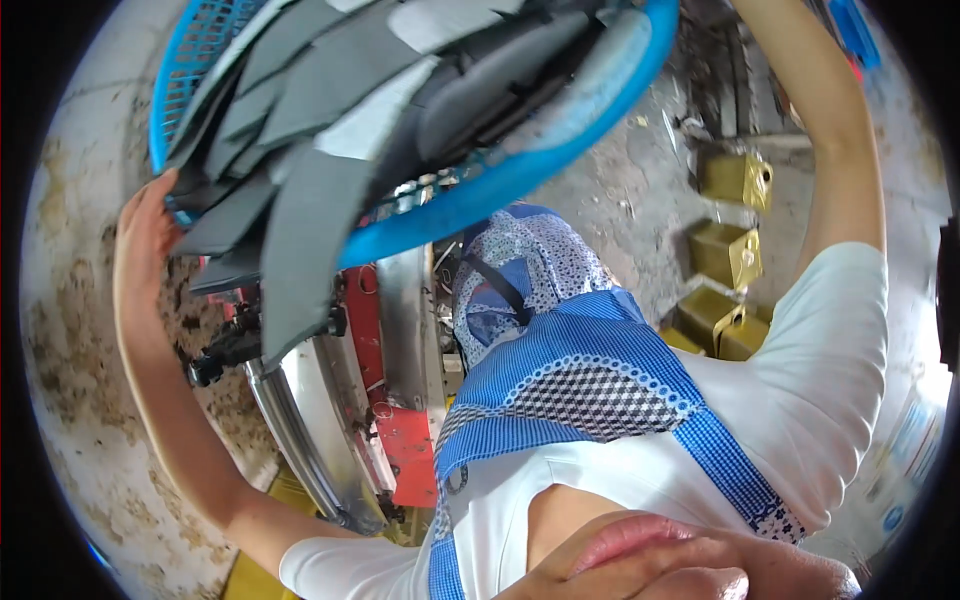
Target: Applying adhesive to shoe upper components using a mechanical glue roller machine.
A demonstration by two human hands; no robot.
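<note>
A large blue plastic basket (500, 213) tilts in front of me at the top of the view. It is heaped with flat, dark grey, blade-shaped pieces (318, 205), several with pale, shiny faces; their material I cannot tell. Some of them jut over the rim on the left and toward me. At the basket's left edge, my left hand (150, 232) has its fingers closed on the rim, partly hidden by it. My right arm stretches up past the basket's right side, and the right hand lies beyond the upper edge of the picture.
Below the basket stands a machine with a shiny metal cylinder (300, 440) and red panels (408, 455). Several yellow-gold metal boxes (722, 255) line the floor at right. A stained pale wall or floor surface (85, 330) runs along the left.
</note>
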